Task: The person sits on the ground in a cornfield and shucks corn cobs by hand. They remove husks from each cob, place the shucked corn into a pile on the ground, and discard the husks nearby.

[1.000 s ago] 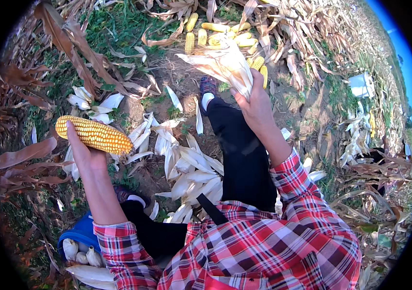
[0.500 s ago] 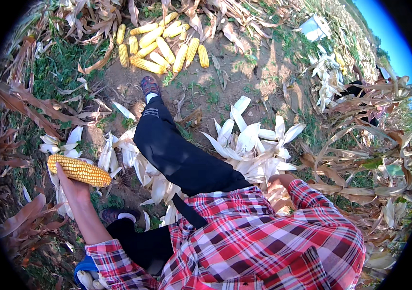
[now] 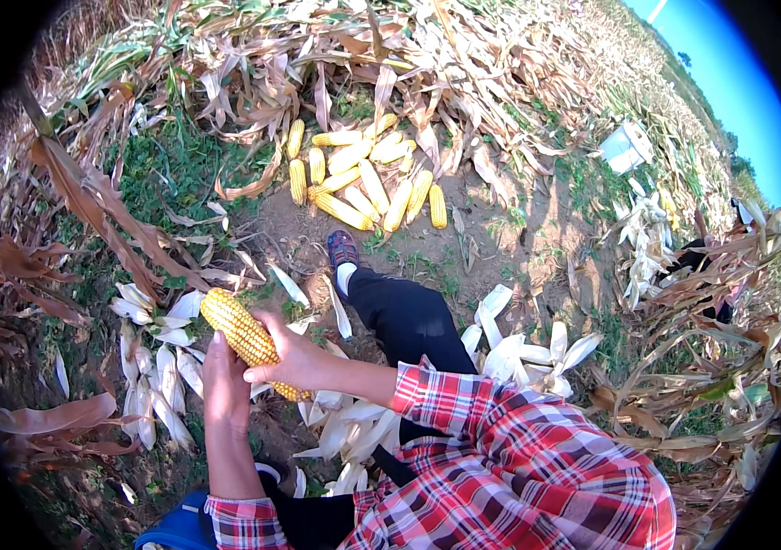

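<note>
Corn cob (image 3: 236, 325), one, clasped by left grip (image 3: 225, 385) and right grip (image 3: 294, 357), both closed around it, best supported from beneath; husks (image 3: 167, 378) beside, bare cobs (image 3: 373, 186) beyond.

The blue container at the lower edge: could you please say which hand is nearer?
Left: the left hand, against the left side of the corn cob, is ahead of the blue container; the right hand, on the cob's other side, is farther off, ahead and right.
</note>
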`<state>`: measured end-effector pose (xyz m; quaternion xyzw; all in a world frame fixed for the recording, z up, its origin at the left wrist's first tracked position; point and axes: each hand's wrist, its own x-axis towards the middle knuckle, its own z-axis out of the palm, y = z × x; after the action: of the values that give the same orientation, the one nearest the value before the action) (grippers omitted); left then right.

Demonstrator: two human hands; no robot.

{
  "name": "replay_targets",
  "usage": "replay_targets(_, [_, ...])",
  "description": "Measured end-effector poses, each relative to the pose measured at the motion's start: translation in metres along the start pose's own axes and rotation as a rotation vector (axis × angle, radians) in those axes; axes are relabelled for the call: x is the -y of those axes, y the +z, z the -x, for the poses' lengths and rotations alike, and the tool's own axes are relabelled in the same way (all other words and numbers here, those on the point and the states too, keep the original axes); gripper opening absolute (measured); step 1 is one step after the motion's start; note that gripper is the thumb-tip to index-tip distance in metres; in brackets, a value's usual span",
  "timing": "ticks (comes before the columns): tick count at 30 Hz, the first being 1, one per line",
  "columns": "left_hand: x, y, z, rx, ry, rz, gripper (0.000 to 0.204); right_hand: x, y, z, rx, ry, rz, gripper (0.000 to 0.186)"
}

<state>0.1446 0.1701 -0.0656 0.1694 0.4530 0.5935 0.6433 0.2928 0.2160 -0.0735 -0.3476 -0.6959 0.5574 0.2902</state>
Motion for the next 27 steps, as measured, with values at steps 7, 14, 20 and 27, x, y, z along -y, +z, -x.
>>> replay_targets(7, [-0.035, 0.007, 0.003, -0.176, 0.297, -0.438, 0.03, -0.078, -0.015, -0.017, 0.164, 0.928, -0.825, 0.036])
replay_targets(14, [-0.023, 0.014, -0.022, -0.161, 0.167, -0.386, 0.014, -0.15, -0.2, -0.048, -0.518, 0.858, -0.943, 0.026])
replay_targets(20, [-0.022, 0.013, -0.025, -0.139, 0.137, -0.411, 0.014, -0.129, -0.36, -0.085, -1.049, 0.432, -0.574, 0.028])
replay_targets(27, [-0.019, 0.021, -0.032, -0.143, 0.102, -0.456, 0.016, -0.157, -0.304, -0.078, -0.498, 0.716, -0.132, 0.03])
